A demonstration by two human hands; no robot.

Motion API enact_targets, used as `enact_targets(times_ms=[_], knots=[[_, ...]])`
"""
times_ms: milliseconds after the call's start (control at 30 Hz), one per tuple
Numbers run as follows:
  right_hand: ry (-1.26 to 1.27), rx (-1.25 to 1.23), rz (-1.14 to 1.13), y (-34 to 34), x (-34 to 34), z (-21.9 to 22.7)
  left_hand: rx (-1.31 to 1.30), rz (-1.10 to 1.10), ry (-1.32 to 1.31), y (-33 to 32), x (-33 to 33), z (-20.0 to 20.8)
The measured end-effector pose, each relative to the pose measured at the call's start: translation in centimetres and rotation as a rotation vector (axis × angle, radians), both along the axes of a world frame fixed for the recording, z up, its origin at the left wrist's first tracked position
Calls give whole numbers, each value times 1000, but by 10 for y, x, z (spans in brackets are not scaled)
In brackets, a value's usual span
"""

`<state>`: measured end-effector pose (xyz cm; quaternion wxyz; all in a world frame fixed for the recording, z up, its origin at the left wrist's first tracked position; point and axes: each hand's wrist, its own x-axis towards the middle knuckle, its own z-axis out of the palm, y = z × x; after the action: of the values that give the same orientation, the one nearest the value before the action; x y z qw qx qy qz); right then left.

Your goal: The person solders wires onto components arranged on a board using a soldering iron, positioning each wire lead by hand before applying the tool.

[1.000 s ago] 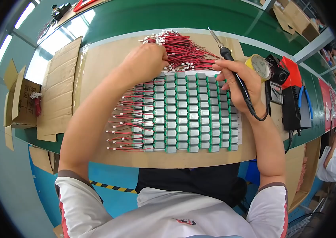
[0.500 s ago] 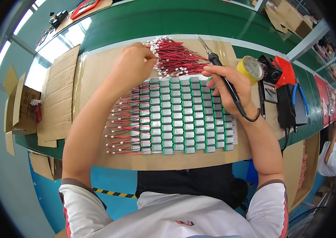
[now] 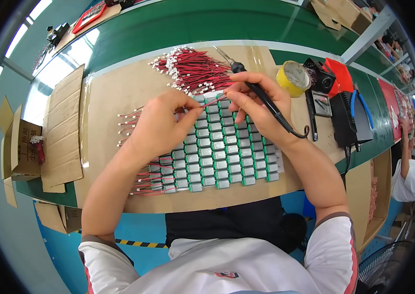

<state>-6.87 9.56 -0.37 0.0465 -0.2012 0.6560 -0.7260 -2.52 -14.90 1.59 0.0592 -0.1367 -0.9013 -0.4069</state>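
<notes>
Over the upper rows of grey rectangular green-edged cells (image 3: 218, 146), a thin red wire lead (image 3: 213, 102) spans both hands: left hand (image 3: 161, 120) pinches one end; right hand (image 3: 260, 113), fingertips at the other, grasps a slim black-handled soldering iron (image 3: 268, 103). Beyond lies a heap of red, white-tipped leads (image 3: 192, 71).

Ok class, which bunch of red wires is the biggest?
The pile just beyond the grey blocks; the bunch by the open box at far left is much smaller.

one soldering iron (image 3: 266, 102), one yellow cylinder (image 3: 288, 84), wires (image 3: 198, 72) uncountable
</notes>
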Motion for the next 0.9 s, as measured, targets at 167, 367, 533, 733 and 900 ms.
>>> enact_targets(times_ms=[167,367,533,733,900], knots=[[6,8,-74,-3,-12,-5,110,65,-162,-4,-18,10],[181,129,-219,-6,-46,-13,138,187,-165,-16,-37,17],[546,237,-271,-4,-43,-5,288,147,-236,-6,-10,21],[119,-22,63,-12,-9,3,278,26,-162,3,13,5],[72,12,131,-15,7,6,94,-3,-17,4,19,8]])
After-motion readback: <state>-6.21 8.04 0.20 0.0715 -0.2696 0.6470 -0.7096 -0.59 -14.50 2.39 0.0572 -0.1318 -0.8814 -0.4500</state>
